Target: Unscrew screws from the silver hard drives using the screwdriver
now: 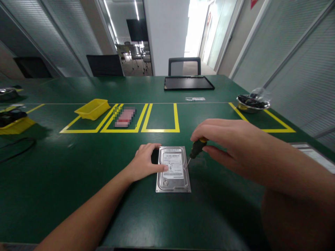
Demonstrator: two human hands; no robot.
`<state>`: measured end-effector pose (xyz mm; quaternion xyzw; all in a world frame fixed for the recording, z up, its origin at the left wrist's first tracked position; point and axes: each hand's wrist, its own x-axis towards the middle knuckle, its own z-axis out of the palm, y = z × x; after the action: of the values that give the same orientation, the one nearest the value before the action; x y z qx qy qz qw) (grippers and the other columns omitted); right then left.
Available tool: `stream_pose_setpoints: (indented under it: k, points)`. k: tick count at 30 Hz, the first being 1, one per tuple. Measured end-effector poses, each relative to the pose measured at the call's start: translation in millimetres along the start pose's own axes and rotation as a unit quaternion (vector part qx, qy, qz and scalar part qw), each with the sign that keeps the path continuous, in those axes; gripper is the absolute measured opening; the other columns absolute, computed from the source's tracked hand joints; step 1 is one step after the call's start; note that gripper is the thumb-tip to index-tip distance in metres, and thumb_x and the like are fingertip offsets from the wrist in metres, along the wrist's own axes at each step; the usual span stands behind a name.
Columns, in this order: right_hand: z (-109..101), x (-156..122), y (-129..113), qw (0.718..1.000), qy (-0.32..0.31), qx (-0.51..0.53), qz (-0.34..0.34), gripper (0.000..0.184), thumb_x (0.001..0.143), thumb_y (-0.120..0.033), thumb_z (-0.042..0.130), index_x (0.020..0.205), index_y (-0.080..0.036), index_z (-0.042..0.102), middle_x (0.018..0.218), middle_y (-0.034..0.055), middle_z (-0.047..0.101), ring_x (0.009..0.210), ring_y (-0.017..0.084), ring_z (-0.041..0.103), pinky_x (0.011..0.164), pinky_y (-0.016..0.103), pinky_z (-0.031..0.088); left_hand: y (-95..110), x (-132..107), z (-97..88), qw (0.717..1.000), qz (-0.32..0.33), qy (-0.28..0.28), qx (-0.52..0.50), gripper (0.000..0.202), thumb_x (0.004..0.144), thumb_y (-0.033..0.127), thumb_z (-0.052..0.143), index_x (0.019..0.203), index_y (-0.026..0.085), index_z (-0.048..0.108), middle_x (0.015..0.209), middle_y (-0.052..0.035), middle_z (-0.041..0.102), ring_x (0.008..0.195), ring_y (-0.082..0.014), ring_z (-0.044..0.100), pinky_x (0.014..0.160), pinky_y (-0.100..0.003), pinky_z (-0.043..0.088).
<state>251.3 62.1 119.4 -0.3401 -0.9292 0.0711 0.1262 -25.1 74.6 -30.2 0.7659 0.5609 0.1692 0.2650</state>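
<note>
A silver hard disk drive (pixel 173 169) with a white label lies flat on the green table (pixel 78 167) in front of me. My left hand (pixel 145 161) rests on its left edge, fingers curled against the drive and thumb on the label. My right hand (pixel 222 137) is closed around a screwdriver (pixel 196 147) with a black and yellow handle. The screwdriver's tip touches the drive's right edge near the top.
Yellow tape marks several rectangles on the table beyond the drive; one holds a yellow tray (pixel 92 108), another a blurred pink item (pixel 125 117). A black tray (pixel 187 83) lies at the far side, a metal bowl (pixel 252 103) at the right. Chairs stand behind the table.
</note>
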Motion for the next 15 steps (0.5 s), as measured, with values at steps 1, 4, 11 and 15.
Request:
stream_pose_setpoints:
  k: [1, 4, 11, 15]
  points:
    - [-0.3, 0.1, 0.1, 1.0, -0.001, -0.002, -0.001, 0.023, 0.086, -0.01, 0.045, 0.097, -0.022, 0.062, 0.099, 0.0042, 0.066, 0.087, 0.018, 0.06, 0.076, 0.031, 0.044, -0.1, 0.0, -0.1, 1.0, 0.001, 0.001, 0.0, 0.087, 0.067, 0.069, 0.071, 0.136, 0.021, 0.05, 0.131, -0.0112, 0.056, 0.121, -0.0353, 0.046, 0.103, -0.052, 0.039]
    - [-0.7, 0.6, 0.5, 1.0, -0.005, -0.01, -0.007, 0.025, 0.086, -0.01, 0.045, 0.099, -0.021, 0.064, 0.104, 0.006, 0.066, 0.092, 0.02, 0.062, 0.079, 0.033, 0.046, 1.0, -0.3, -1.1, 1.0, -0.001, 0.001, 0.002, 0.087, 0.067, 0.069, 0.072, 0.136, 0.02, 0.05, 0.131, -0.0116, 0.056, 0.121, -0.0354, 0.046, 0.103, -0.051, 0.039]
    - [-3.1, -1.3, 1.4, 1.0, -0.015, 0.005, -0.019, 0.029, 0.088, -0.008, 0.044, 0.1, -0.022, 0.067, 0.109, 0.0039, 0.069, 0.094, 0.018, 0.064, 0.08, 0.031, 0.049, 5.4, -1.3, -2.3, 1.0, -0.01, -0.001, 0.003, 0.087, 0.067, 0.068, 0.073, 0.135, 0.02, 0.051, 0.131, -0.0114, 0.057, 0.121, -0.0354, 0.047, 0.103, -0.05, 0.04]
    - [-5.1, -0.5, 0.6, 0.999, -0.032, 0.014, -0.021, 0.029, 0.093, -0.01, 0.043, 0.102, -0.02, 0.069, 0.108, 0.0041, 0.07, 0.093, 0.016, 0.064, 0.082, 0.031, 0.047, 5.2, -1.7, -1.9, 1.0, -0.011, 0.0, 0.004, 0.086, 0.067, 0.066, 0.073, 0.135, 0.019, 0.051, 0.13, -0.0113, 0.057, 0.122, -0.035, 0.046, 0.104, -0.05, 0.039]
